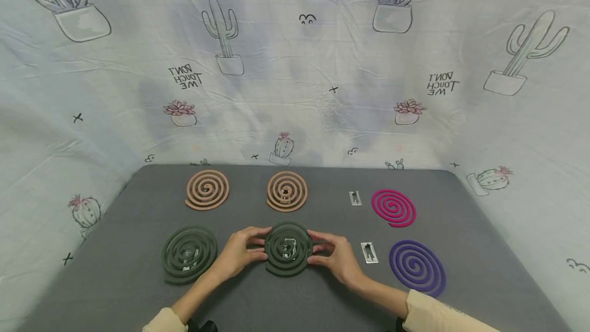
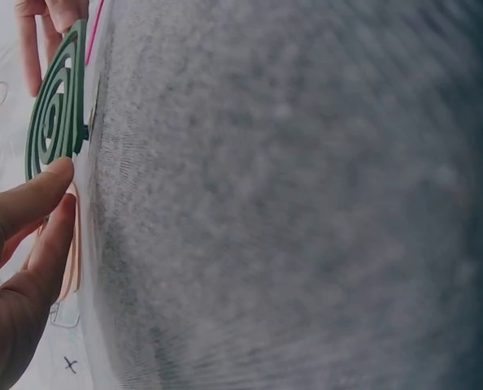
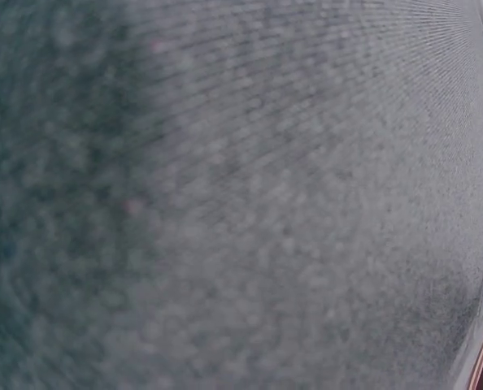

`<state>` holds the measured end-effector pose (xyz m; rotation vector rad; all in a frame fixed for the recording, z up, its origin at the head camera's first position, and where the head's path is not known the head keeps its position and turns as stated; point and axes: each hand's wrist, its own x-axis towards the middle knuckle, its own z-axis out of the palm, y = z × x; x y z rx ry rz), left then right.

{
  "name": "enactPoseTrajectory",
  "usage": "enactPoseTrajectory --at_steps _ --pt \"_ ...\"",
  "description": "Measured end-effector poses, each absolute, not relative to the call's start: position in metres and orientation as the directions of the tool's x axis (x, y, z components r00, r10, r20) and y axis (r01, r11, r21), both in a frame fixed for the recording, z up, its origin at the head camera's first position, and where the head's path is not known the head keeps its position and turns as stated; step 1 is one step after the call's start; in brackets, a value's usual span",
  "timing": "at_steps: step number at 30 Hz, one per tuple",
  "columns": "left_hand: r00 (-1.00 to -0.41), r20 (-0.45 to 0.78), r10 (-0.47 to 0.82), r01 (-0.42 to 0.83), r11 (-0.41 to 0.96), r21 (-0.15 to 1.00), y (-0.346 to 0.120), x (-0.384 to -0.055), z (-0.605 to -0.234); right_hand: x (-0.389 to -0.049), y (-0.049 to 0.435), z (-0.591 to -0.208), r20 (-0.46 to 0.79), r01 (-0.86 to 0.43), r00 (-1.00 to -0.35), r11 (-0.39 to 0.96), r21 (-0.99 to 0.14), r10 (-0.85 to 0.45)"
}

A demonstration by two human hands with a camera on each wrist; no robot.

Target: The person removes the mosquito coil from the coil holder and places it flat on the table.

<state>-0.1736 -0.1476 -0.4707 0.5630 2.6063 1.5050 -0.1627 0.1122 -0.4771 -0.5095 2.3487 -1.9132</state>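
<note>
Between both hands a dark green mosquito coil [image 1: 287, 272] lies flat, pinched by its outer rim. My left hand [image 1: 240, 252] grips the left edge with thumb and fingers. On the opposite edge my right hand [image 1: 340, 257] pinches likewise. Through the spiral's gaps a small metal coil stand [image 1: 290, 256] shows underneath. The left wrist view has the green coil [image 2: 56, 122] nearly edge-on, slightly above the tabletop, with the left hand [image 2: 22, 260] at its near end. Whether the coil touches the stand, I cannot tell. Only a sliver of hand shows in the right wrist view.
Another green coil [image 1: 169, 276] sits over a stand at left. Behind are two orange coils [image 1: 207, 208] [image 1: 287, 209]. To the right lie metal stands [image 1: 355, 198] [image 1: 369, 252], a pink coil [image 1: 393, 208] and a purple coil [image 1: 417, 266]. A patterned curtain [image 1: 295, 65] surrounds the grey table [image 1: 138, 209].
</note>
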Motion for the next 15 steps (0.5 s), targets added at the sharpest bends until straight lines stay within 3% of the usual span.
enactPoseTrajectory --at_steps 15 --pt "-0.914 0.14 0.38 0.3 0.404 0.864 -0.1504 -0.1731 -0.4706 -0.1654 0.1192 -0.479 0.206 -0.249 -0.911 0.076 -0.966 -0.357"
